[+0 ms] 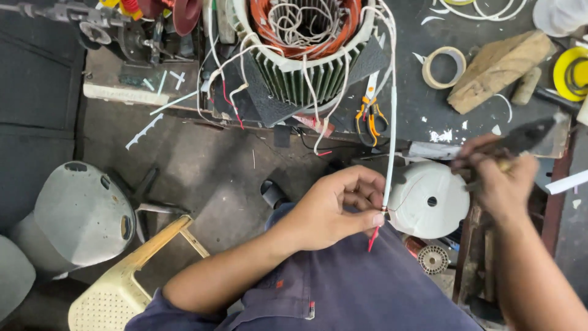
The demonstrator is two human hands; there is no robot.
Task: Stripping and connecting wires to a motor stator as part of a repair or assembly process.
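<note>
My left hand pinches a white-sleeved wire between thumb and fingers, just above its bare reddish end. That wire runs up to a motor stator with copper windings and green fins on the workbench. My right hand, blurred by motion, grips a dark blade-like tool with a pale handle, to the right of the wire and apart from it. A white round motor cover lies between both hands, below the bench edge.
On the dark bench lie orange-handled scissors, a masking tape roll, a wooden block and a yellow tape roll. A cream plastic chair and a grey fan housing stand on the floor at left.
</note>
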